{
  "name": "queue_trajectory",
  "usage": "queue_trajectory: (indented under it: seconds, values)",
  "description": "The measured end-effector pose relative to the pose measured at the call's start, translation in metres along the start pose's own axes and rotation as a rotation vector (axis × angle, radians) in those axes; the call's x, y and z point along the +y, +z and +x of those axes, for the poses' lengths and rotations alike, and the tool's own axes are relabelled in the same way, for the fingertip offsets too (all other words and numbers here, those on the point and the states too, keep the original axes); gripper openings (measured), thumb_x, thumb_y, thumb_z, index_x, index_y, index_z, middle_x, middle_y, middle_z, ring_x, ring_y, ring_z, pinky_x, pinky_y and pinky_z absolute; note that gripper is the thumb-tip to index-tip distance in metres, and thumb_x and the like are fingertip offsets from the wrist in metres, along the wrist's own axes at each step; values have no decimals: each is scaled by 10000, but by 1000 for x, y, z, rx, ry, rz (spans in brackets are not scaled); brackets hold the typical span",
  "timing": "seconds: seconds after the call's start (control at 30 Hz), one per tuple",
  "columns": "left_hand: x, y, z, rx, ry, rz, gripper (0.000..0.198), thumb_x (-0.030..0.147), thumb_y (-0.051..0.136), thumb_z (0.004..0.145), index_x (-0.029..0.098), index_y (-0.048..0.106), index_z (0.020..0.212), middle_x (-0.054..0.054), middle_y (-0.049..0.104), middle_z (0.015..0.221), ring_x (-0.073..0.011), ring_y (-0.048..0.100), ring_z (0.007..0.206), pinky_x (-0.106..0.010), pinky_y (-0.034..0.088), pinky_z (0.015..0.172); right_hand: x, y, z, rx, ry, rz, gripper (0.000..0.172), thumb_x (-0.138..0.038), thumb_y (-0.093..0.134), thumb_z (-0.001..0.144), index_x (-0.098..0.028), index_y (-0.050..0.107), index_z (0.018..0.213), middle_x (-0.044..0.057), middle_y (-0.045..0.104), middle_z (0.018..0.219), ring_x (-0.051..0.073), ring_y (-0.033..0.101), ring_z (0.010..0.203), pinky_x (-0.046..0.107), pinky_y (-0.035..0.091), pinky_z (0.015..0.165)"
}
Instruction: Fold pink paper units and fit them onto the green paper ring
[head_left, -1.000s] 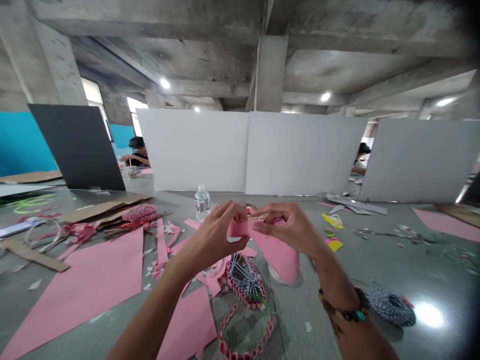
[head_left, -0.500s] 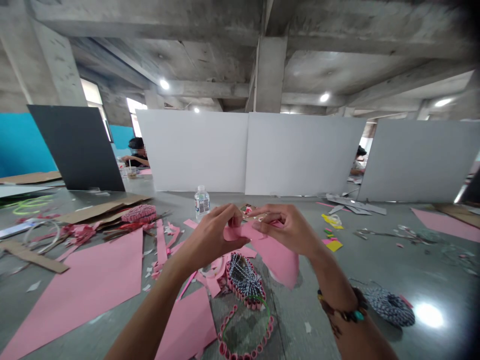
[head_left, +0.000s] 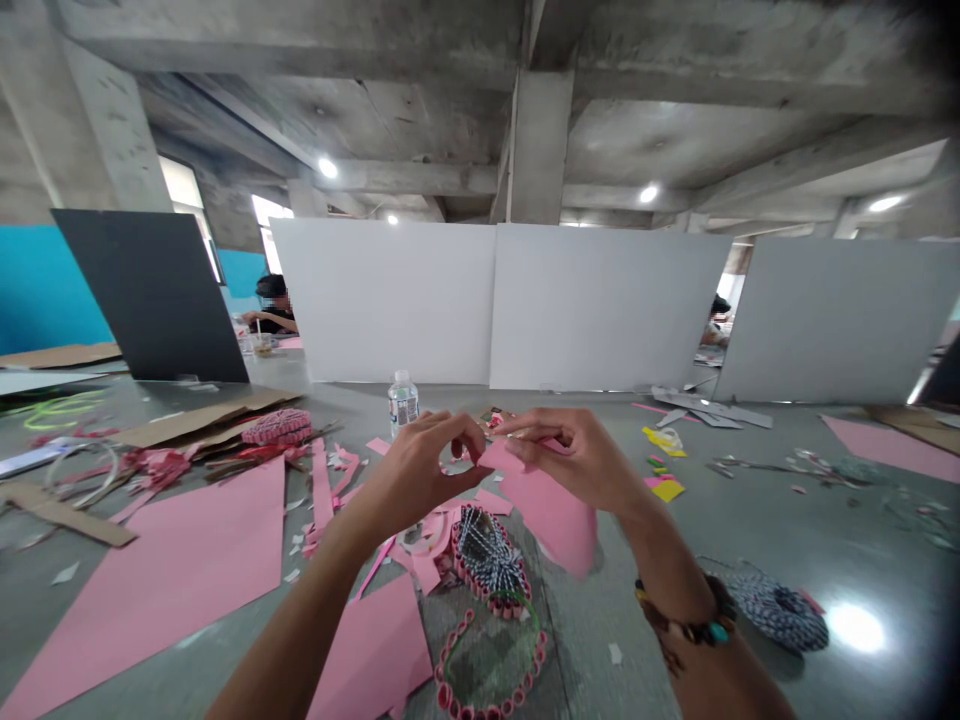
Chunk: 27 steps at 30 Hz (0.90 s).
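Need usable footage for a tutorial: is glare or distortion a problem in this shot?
Head view: a bright glare patch sits on the shiny grey surface at lower right, away from the left hand and right hand; the wide lens visibly bends the ceiling beams; the top right corner falls dark; both hands look fairly sharp.

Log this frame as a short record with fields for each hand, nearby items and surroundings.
Left hand: at the pink paper's edge, grip unclear
Right hand: pinching the pink paper
Nearby: plastic water bottle; black-and-white striped oval piece with pink rim
Rest: white partition boards; seated person
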<state>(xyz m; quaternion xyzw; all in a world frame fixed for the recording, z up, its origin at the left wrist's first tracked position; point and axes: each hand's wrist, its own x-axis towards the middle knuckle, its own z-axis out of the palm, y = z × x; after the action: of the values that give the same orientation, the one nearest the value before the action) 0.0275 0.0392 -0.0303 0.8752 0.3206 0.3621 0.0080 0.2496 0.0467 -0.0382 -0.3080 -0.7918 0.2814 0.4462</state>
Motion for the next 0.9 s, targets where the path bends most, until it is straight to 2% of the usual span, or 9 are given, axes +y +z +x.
queue_trajectory:
  seconds: [0.07,0.13,0.23,0.3,0.4,0.57,0.63,0.77,0.9]
  values:
    - [0,0,0,3,-19,-45,128,317,647,876,210,585,904,0,640,816,-137,594,753,-278,468,669,0,0,1,-5,-28,40,257,-301,551,945,-255,707,1145,48,742,991,190,689,916,308,551,802]
    - [1,1,0,15,-76,-117,193,330,679,856,217,550,946,-1,666,833,-141,627,765,-259,477,638,0,0,2,-15,-66,50,304,-211,495,950,-287,689,1171,32,703,1137,193,636,1090,321,525,905]
    - [5,1,0,-3,-157,-258,324,292,703,823,237,449,1017,-1,690,836,-146,647,752,-225,467,558,-2,0,1,-63,-90,-17,454,-90,489,888,-343,648,1230,-7,644,1252,180,619,1090,292,528,860]
    - [6,1,0,-25,-185,-300,323,262,681,818,242,417,1004,2,690,823,-142,639,731,-217,460,539,-3,0,1,-90,-78,-32,485,-77,511,865,-357,636,1242,-16,648,1236,157,652,944,253,534,728]
    - [6,0,0,-35,-222,-329,279,227,637,818,243,406,972,22,677,778,-126,609,688,-213,446,540,-3,-1,1,-81,-51,24,364,-164,596,870,-321,667,1191,-7,701,1080,135,652,800,224,509,637]
    - [-1,-1,0,-114,-243,-485,378,143,598,799,244,433,1122,46,631,711,-116,593,647,-214,479,565,4,-2,4,8,-70,63,115,-268,708,830,-242,750,934,16,721,899,164,655,854,246,504,722]
    - [-2,-1,0,-119,-248,-467,407,159,628,801,242,481,1172,42,611,710,-121,596,663,-221,497,583,7,-1,5,23,-58,65,90,-284,695,848,-238,757,893,22,724,870,172,658,852,259,502,739]
    - [1,-1,2,-82,-248,-410,165,293,615,880,222,634,1028,-6,659,833,-118,598,722,-232,514,646,9,2,4,-13,-30,19,146,-319,681,869,-254,762,971,32,732,921,191,661,876,280,497,740]
    - [6,-2,3,-67,-309,-376,108,288,613,891,204,677,917,3,683,829,-101,605,735,-202,493,651,5,6,2,-20,-34,-64,178,-345,636,909,-261,755,1010,22,728,921,191,655,891,289,489,764]
